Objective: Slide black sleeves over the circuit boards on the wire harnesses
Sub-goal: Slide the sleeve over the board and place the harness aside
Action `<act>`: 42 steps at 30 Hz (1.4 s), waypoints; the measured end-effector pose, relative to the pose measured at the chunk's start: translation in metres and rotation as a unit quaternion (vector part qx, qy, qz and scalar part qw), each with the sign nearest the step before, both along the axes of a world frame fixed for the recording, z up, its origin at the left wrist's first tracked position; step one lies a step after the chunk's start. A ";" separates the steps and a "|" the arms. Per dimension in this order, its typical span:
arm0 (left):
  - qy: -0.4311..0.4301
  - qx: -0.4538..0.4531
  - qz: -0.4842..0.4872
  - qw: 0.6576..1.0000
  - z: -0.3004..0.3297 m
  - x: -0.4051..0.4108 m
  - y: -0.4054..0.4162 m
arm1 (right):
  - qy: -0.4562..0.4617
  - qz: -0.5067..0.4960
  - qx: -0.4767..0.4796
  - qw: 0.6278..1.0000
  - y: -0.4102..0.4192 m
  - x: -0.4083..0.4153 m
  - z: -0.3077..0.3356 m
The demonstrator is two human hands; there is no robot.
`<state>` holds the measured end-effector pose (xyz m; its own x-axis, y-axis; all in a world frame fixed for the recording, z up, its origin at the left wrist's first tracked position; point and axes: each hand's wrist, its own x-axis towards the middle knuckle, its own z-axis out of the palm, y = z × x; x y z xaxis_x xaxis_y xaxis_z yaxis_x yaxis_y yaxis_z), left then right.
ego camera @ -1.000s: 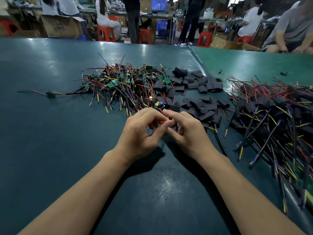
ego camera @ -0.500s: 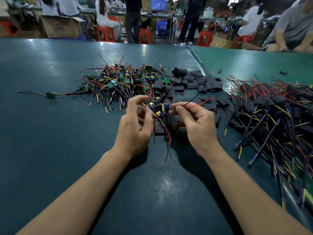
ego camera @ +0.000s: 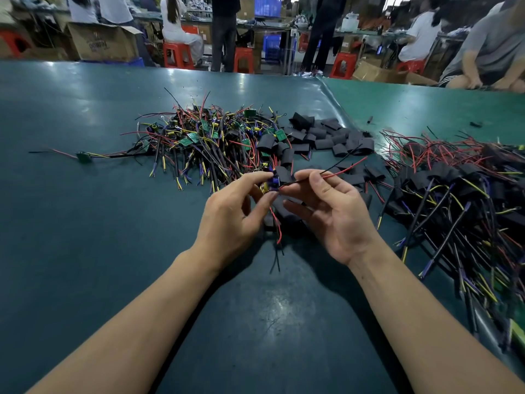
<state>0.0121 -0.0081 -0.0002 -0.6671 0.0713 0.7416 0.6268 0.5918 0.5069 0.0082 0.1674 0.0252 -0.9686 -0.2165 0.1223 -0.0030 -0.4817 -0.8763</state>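
Head view: my left grip [ego camera: 237,207] pinches a small bare circuit board [ego camera: 270,185] above the smooth green desk [ego camera: 85,237]; my right grip [ego camera: 331,207] pinches its thin red and black wires [ego camera: 341,170]. Soft flattened black sleeves [ego camera: 324,137] lie heaped beyond.

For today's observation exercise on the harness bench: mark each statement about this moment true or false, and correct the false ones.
1. The right hand pinches red and black wires. True.
2. The left hand lies flat on the table. False: it holds a circuit board.
3. Loose black sleeves lie behind the hands. True.
4. The pile at right holds bare boards. False: those are sleeved.
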 end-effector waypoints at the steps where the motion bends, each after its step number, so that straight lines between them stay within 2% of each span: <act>1: 0.011 0.020 0.012 1.000 0.000 0.000 0.000 | 0.006 0.011 -0.004 1.000 0.000 0.000 -0.001; 4: 0.060 0.109 0.048 0.991 0.004 0.002 0.000 | 0.016 0.055 0.002 0.998 0.001 -0.001 -0.001; 6: 0.107 0.130 0.020 0.985 0.006 0.005 0.001 | -0.019 0.080 0.049 0.995 -0.001 0.001 0.000; 7: 0.120 0.113 -0.013 0.986 0.006 0.007 0.001 | -0.036 0.095 0.084 0.991 -0.003 0.002 0.001; 9: 0.134 0.025 -0.061 0.989 0.005 0.009 0.004 | -0.059 0.108 0.130 0.984 -0.007 0.004 0.000; 11: 0.147 -0.060 -0.078 0.984 0.006 0.009 0.006 | -0.054 0.101 0.118 0.986 -0.009 0.005 0.000; 14: 0.167 -0.108 -0.083 0.977 0.009 0.006 0.004 | -0.006 0.088 0.077 0.993 -0.003 0.005 0.004; 18: 0.102 -0.016 -0.076 0.992 0.006 0.006 0.006 | 0.022 0.034 0.019 0.999 0.012 -0.001 0.013; 22: 0.055 -0.058 -0.124 0.989 0.003 0.004 0.007 | -0.064 0.028 0.094 0.993 0.002 0.001 0.010; 24: 0.045 -0.056 -0.144 0.987 0.002 0.005 0.007 | -0.073 0.025 0.098 0.992 -0.002 0.001 0.006; 29: 0.024 0.023 -0.076 0.997 0.001 0.002 0.011 | -0.039 -0.022 0.069 0.997 0.007 -0.003 0.009; 31: -0.034 -0.050 -0.065 0.996 -0.002 -0.001 0.007 | -0.024 -0.042 0.053 0.997 0.015 -0.005 0.012; 34: -0.098 -0.199 -0.099 0.970 -0.007 -0.004 0.006 | -0.032 -0.049 -0.008 0.998 0.023 -0.006 0.015; 38: -0.106 -0.206 -0.083 0.969 -0.004 -0.001 0.006 | -0.038 -0.019 -0.075 0.996 0.024 -0.006 0.018; 42: -0.089 -0.248 -0.040 0.964 -0.003 -0.002 0.003 | -0.031 -0.022 -0.100 0.994 0.025 -0.005 0.021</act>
<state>0.0098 -0.0047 -0.0027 -0.7585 0.4440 0.4769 0.6093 0.7428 0.2775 0.0036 0.1926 0.0466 -0.9836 -0.1505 0.0993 0.0221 -0.6473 -0.7619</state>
